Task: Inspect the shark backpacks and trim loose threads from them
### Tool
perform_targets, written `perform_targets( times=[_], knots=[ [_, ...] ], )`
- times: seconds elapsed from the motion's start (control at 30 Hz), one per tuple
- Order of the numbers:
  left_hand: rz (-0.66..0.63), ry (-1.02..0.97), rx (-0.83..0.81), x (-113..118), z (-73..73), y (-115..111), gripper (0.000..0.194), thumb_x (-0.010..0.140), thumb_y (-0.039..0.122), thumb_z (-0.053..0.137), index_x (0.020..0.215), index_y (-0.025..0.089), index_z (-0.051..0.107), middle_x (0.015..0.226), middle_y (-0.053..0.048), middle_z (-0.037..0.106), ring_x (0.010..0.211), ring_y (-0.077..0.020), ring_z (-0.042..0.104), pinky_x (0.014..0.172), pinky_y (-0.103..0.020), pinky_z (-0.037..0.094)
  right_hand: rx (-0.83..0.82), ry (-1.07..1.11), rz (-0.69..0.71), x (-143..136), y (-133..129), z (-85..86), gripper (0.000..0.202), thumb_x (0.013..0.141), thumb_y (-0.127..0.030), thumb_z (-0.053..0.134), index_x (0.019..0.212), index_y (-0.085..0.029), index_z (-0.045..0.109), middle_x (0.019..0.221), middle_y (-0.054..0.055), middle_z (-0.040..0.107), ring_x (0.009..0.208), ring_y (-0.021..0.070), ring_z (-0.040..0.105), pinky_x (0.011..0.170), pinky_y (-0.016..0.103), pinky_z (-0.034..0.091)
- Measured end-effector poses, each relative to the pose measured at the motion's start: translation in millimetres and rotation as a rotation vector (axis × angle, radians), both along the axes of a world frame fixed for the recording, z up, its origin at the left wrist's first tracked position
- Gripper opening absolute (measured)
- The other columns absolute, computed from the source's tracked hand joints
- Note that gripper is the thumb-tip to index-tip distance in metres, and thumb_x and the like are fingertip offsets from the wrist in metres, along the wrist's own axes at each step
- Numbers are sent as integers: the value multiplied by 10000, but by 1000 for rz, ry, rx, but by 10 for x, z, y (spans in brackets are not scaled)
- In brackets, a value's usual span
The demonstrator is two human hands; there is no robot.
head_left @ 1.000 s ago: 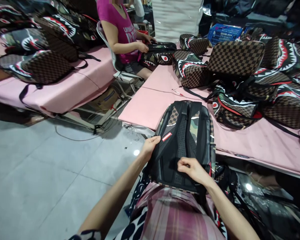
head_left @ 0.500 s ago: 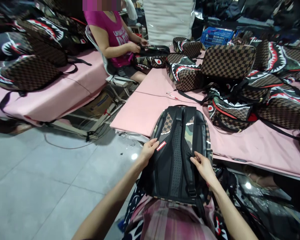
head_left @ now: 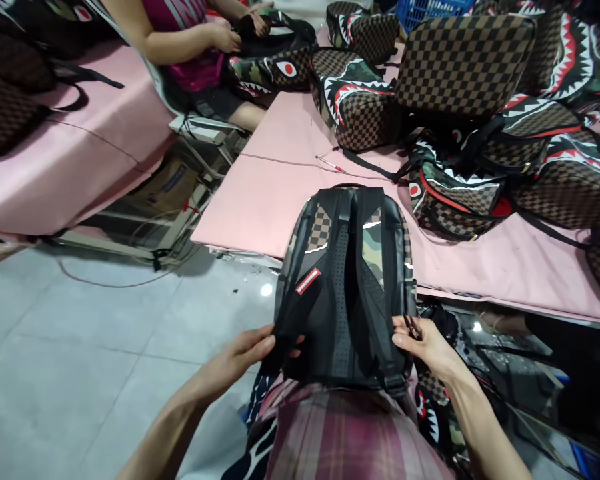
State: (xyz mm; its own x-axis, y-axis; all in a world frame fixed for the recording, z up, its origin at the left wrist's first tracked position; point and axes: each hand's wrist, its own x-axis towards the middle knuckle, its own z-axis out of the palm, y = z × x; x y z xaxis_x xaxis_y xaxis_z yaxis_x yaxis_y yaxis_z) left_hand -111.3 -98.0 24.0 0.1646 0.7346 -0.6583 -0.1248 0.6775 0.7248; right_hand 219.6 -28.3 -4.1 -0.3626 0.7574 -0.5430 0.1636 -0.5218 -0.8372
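Observation:
A black backpack (head_left: 341, 293) lies back side up, its top on the pink table's edge and its bottom at my lap. Checkered and camouflage patches show beside its straps, with a red label on the left strap. My left hand (head_left: 253, 347) is closed round the lower left shoulder strap (head_left: 284, 333), thumb on top and fingertips showing past it. My right hand (head_left: 425, 343) is closed at the bag's right side, its thumb and finger by the edge. Small dark pointed thread snips (head_left: 411, 327) stick up from that hand.
Several shark-mouth backpacks (head_left: 360, 110) are piled on the pink table (head_left: 250, 200). A person (head_left: 180, 40) sits across, hands on another bag. A second pink table (head_left: 115, 113) stands left, a blue crate (head_left: 430, 10) behind. More bags lie below on the right.
My left hand has slid down the left strap toward the bag's bottom and grips it there. My right hand has moved slightly down to the bag's right edge. The view has tilted downward.

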Motion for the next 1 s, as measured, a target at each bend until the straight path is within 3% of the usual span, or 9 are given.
perform_targets(
  times=[0.1, 0.2, 0.3, 0.43, 0.67, 0.8, 0.87, 0.93, 1.0],
  knots=[
    [10, 54, 28, 24, 61, 11, 438, 663, 492, 694, 945, 158, 707, 944, -130, 704, 856, -291, 651, 782, -373, 503, 47, 4, -170, -5, -26, 67, 345, 602, -388, 752, 806, -131, 645, 539, -54, 447, 475, 56, 349, 454, 199, 289],
    [187, -4, 29, 185, 25, 141, 467, 634, 501, 709, 927, 137, 698, 927, -135, 706, 769, -257, 663, 673, -332, 525, 96, 45, -338, -85, 38, 85, 344, 600, -385, 737, 814, -130, 651, 477, -84, 349, 414, 33, 220, 395, 196, 174],
    [280, -55, 23, 373, -36, 257, 452, 592, 454, 752, 895, 126, 680, 963, -131, 699, 760, -229, 668, 644, -298, 529, 121, 81, -430, -142, 123, 79, 340, 571, -353, 739, 818, -136, 654, 449, -95, 320, 397, 30, 190, 383, 198, 153],
    [357, -104, 32, 484, -55, 340, 390, 583, 375, 761, 854, 111, 663, 929, -129, 703, 746, -217, 670, 642, -292, 534, 70, 130, -487, -103, 213, 4, 336, 558, -329, 742, 827, -156, 638, 439, -94, 350, 381, 30, 186, 375, 195, 130],
    [496, -111, 135, 388, -18, 579, 246, 628, 245, 696, 827, 108, 648, 951, -112, 698, 766, -203, 667, 625, -263, 535, 8, 319, -419, 106, 433, -108, 272, 583, -409, 696, 629, -206, 521, 406, -113, 199, 370, 47, 115, 342, 198, 154],
    [541, 2, 238, 225, -19, 724, 310, 653, 266, 673, 909, 94, 637, 840, -85, 697, 583, -117, 611, 511, -199, 483, 107, 311, -498, 245, 548, -79, 270, 604, -415, 679, 614, -219, 492, 433, -108, 172, 362, 59, 147, 320, 202, 176],
    [610, 139, 373, 168, -40, 831, 416, 685, 292, 646, 1059, 120, 591, 791, -45, 684, 495, -82, 547, 445, -180, 438, 137, 310, -528, 254, 643, -79, 252, 621, -408, 677, 645, -214, 518, 433, -106, 197, 347, 60, 178, 310, 206, 178],
    [655, 275, 515, 157, -91, 973, 533, 725, 305, 603, 1228, 169, 491, 711, 6, 650, 445, -70, 497, 410, -170, 400, 139, 316, -559, 212, 781, -95, 255, 622, -395, 695, 692, -202, 544, 435, -102, 263, 337, 53, 206, 303, 202, 174],
    [609, 363, 567, 186, -175, 1134, 568, 764, 316, 554, 1304, 187, 435, 587, 45, 577, 404, -70, 453, 388, -166, 362, 132, 302, -588, 141, 954, -126, 291, 598, -376, 722, 765, -194, 569, 466, -91, 378, 334, 44, 244, 298, 195, 176]
  ],
)
